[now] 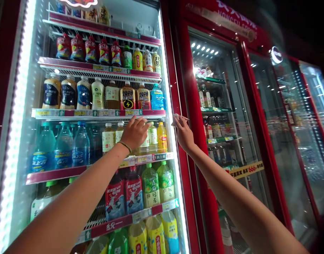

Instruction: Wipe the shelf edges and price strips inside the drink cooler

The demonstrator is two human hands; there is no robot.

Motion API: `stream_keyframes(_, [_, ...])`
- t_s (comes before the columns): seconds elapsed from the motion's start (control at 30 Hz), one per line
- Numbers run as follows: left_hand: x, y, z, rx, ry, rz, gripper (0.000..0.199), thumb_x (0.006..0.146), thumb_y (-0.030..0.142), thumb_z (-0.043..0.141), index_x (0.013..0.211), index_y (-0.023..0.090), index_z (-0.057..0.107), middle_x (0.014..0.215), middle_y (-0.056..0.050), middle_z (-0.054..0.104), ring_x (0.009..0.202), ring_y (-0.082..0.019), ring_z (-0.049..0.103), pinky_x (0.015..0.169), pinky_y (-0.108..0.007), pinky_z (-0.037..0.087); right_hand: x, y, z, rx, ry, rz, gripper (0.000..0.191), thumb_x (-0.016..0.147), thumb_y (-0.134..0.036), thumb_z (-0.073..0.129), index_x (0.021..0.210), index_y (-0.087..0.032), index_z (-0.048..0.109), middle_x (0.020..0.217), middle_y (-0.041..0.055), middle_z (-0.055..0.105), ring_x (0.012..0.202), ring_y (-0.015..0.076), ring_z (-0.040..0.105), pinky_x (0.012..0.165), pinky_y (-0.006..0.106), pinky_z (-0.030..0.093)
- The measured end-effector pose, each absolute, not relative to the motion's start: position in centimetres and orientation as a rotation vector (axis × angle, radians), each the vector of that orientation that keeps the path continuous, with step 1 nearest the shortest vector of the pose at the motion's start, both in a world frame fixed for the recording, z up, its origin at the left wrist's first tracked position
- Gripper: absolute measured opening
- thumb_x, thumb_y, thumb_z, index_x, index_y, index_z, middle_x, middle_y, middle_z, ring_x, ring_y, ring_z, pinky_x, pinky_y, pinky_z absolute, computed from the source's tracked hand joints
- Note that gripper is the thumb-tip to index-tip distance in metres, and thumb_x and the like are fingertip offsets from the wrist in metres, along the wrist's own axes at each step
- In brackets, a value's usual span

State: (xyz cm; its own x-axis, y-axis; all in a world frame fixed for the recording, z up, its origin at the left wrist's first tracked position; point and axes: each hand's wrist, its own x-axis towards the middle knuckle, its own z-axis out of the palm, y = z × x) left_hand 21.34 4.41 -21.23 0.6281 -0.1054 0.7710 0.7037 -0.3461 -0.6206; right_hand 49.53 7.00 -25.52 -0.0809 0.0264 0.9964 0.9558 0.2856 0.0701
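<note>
My left hand point(134, 133), a thin band round its wrist, is raised with its fingers spread at the front edge of a shelf point(98, 113) in the lit drinks cooler. Whether it touches the edge, I cannot tell. Behind it stand tea bottles with pale labels point(108, 137) and a yellow bottle point(162, 137). At the cooler's right-hand frame, my right hand point(184, 131) is closed on a crumpled whitish cloth point(174, 120), perhaps a tissue. The cloth is partly hidden by the fingers.
Several shelves of bottles fill this cooler, among them red-labelled bottles point(115, 195), green tea bottles point(150, 185) and blue-labelled bottles point(63, 146). A bright light strip point(12, 141) runs down its left side. To the right stand more red-framed coolers point(257, 91) with glass doors.
</note>
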Motion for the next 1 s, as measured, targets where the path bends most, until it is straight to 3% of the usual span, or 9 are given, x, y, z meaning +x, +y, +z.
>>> stream_keyframes(0.37, [24.9,6.7,-22.3,-1.775,-0.433,-0.879,0.046,0.095,0.022,0.054,0.14,0.025,0.062,0.145,-0.013,0.063,0.144,-0.031,0.052,0.126,-0.059,0.035,49.9,8.2,-26.9,-0.912,-1.417,-0.965,0.074,0.095,-0.002,0.039,0.163,-0.03,0.035,0.167,0.0116,0.04,0.156,0.0298,0.035,0.115,0.054,0.052])
stream_keyframes(0.53, [24.9,6.8,-22.5,-1.754,-0.437,-0.873,0.042,0.099,0.023,0.05,0.139,0.023,0.063,0.144,-0.014,0.064,0.143,-0.032,0.053,0.125,-0.059,0.037,49.3,8.1,-27.9,-0.897,-1.522,-1.004,0.068,0.097,-0.004,0.037,0.161,-0.029,0.04,0.168,0.0103,0.039,0.157,0.0265,0.034,0.122,0.051,0.045])
stream_keyframes(0.8, [24.7,6.5,-23.2,-1.752,-0.46,-0.907,0.041,0.098,0.019,0.05,0.136,0.023,0.065,0.144,-0.013,0.064,0.144,-0.03,0.053,0.125,-0.059,0.037,49.7,8.4,-29.7,-0.911,-1.416,-0.933,0.069,0.096,-0.001,0.035,0.159,-0.026,0.043,0.168,0.0126,0.039,0.158,0.0282,0.031,0.122,0.052,0.046])
stream_keyframes(1.0, [24.6,6.6,-23.3,-1.763,-0.43,-0.928,0.038,0.097,0.016,0.052,0.131,0.021,0.067,0.142,-0.014,0.065,0.142,-0.03,0.055,0.124,-0.059,0.038,49.8,8.6,-30.0,-0.859,-1.471,-0.94,0.068,0.098,-0.003,0.037,0.16,-0.032,0.041,0.169,0.0072,0.038,0.158,0.026,0.032,0.12,0.051,0.048])
